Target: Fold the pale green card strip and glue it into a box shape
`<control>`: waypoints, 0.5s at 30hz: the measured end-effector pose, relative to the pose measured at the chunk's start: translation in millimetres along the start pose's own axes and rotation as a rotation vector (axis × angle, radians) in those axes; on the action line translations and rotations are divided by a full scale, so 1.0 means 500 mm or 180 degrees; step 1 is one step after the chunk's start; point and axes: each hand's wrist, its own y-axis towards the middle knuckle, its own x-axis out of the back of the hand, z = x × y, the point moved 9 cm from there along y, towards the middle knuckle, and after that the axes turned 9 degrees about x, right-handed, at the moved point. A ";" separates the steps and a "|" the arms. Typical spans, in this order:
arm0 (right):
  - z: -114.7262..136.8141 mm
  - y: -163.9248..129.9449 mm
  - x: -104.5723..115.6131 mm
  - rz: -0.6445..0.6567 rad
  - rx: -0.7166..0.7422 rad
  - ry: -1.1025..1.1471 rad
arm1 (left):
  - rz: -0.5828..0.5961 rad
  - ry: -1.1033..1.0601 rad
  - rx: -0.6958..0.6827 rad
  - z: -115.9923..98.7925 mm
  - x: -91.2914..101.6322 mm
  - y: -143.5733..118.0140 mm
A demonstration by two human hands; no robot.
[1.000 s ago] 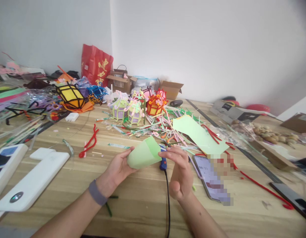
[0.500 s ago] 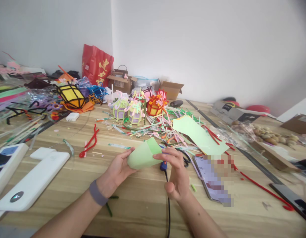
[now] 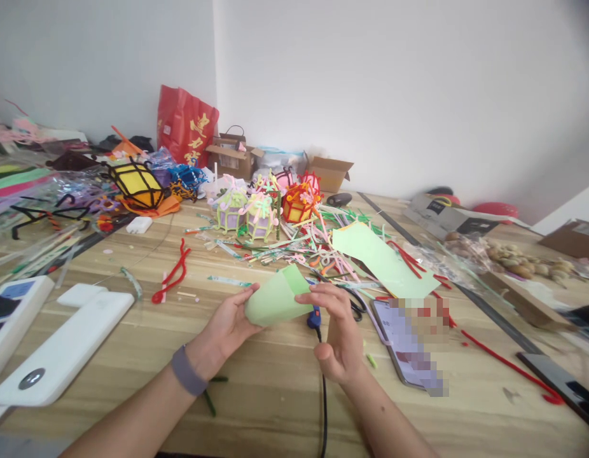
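Head view shows the right hand (image 3: pixel 339 334) having slid lower along the curled green paper (image 3: pixel 275 300), both it and the left hand (image 3: pixel 228 327) gripping it above the table (image 3: pixel 275 394).

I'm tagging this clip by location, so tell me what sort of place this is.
Most likely a handicraft worktable in a plain room. Small pipe-cleaner lanterns stand amid cut scraps, and both hands, left hand and right hand, hold a rolled green paper sheet.
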 end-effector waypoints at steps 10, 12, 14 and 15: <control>-0.026 0.018 -0.006 0.0348 -0.0012 -0.0616 | -0.0169 -0.0027 0.0058 -0.009 -0.001 -0.012; -0.036 0.015 -0.006 0.0336 -0.0110 -0.0655 | -0.0093 -0.0002 0.0075 -0.010 -0.005 -0.015; -0.051 0.009 -0.003 0.0257 -0.0333 -0.0673 | -0.0009 0.0026 -0.0040 -0.016 -0.009 -0.019; -0.061 0.005 0.001 0.0194 -0.0491 -0.0672 | 0.0033 0.0060 -0.0155 -0.021 -0.012 -0.023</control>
